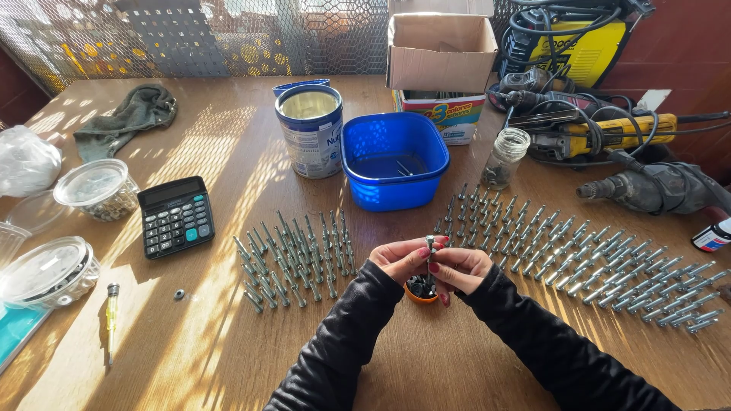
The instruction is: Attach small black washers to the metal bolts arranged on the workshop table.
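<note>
Bolt (430, 245) pinched upright between both hands, right over a little orange cap (419, 291) of small black parts.

Left hand (402, 259) and right hand (459, 268) both have fingertips closed on it, mid-table near the front edge. Rows of bolts lie either side: left batch (297, 255), right batch (586, 259). Blue tub (394, 158) and tin can (310, 129) sit behind, calculator (176, 215) off left.

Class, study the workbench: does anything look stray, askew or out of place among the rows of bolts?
One small nut lies alone on the wooden table, near the yellow screwdriver, apart from the neat bolt rows. Otherwise nothing looks spilled or damaged; both hands hold one bolt upright.
</note>
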